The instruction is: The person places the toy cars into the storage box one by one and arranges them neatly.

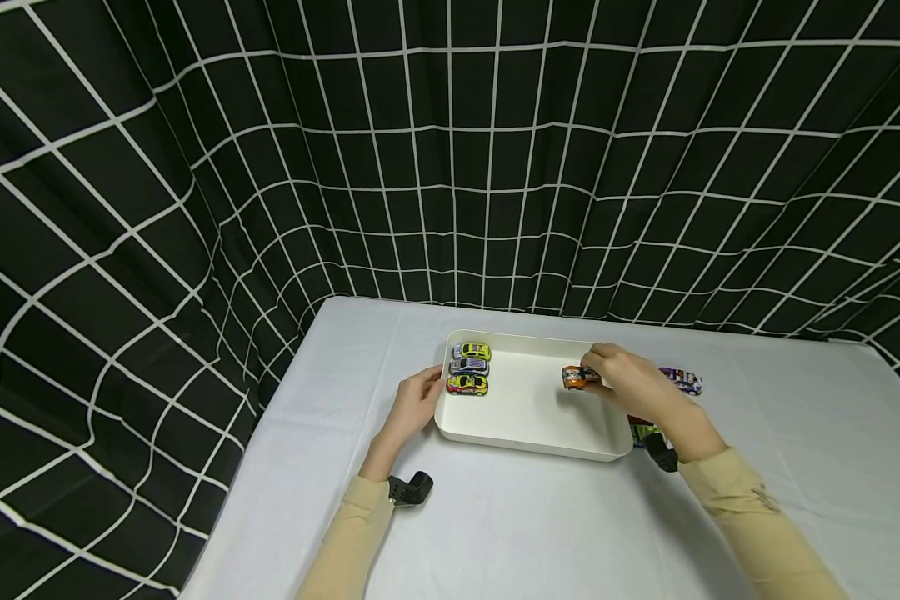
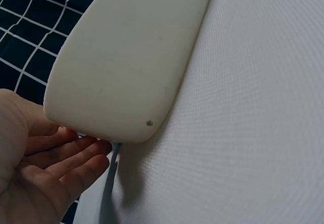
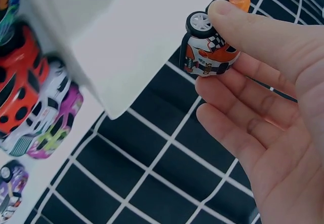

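My right hand (image 1: 633,379) holds an orange toy car (image 1: 572,377) over the right part of a white tray (image 1: 528,337). In the right wrist view the thumb presses near the wheels of this orange, white and black car (image 3: 210,57), with fingers on its other side. My left hand (image 1: 412,404) is at the tray's left end; in the left wrist view its nearly straight fingers (image 2: 83,168) lie against the tray's outer wall (image 2: 121,67). Inside the tray's left end stand a yellow car (image 1: 471,351), a silver-grey car (image 1: 468,367) and a yellow-and-red car (image 1: 467,384) in a column.
Right of the tray, partly hidden by my right arm, lie more toy cars: a purple-and-white one (image 1: 686,382), a red one (image 3: 20,82), a white one (image 3: 43,107) and a pink-and-green one (image 3: 58,127). A black curtain with white grid lines (image 1: 495,167) hangs behind the white-covered table (image 1: 495,517).
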`<state>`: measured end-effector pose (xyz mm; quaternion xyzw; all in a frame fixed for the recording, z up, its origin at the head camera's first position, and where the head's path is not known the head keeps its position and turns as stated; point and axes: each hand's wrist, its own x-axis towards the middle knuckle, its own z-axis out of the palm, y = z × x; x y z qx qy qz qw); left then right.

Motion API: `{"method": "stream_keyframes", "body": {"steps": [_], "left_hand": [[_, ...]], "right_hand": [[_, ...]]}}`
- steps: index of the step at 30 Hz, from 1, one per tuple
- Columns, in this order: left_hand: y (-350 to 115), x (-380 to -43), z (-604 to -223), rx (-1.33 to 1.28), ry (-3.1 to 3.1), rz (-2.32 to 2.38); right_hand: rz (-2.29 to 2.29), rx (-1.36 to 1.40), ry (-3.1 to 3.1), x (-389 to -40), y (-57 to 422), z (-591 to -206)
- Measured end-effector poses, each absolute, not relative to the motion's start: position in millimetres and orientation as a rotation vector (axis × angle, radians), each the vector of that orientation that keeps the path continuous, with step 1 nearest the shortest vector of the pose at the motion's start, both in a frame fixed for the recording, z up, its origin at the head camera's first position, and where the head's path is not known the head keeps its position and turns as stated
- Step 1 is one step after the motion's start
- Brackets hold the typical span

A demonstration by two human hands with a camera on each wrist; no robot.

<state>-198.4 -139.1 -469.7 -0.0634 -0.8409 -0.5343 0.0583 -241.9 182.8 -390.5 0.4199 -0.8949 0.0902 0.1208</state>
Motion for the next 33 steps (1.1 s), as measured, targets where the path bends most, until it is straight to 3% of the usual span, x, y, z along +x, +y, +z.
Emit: {"method": "stream_keyframes", "body": {"steps": [33], "left_hand": [[-140.7,-200.3,-472.4,-0.198,-2.548,-1.617]], "right_hand": [[0.177,1.45,-2.526,-244.5,122.1,-395.2]]}}
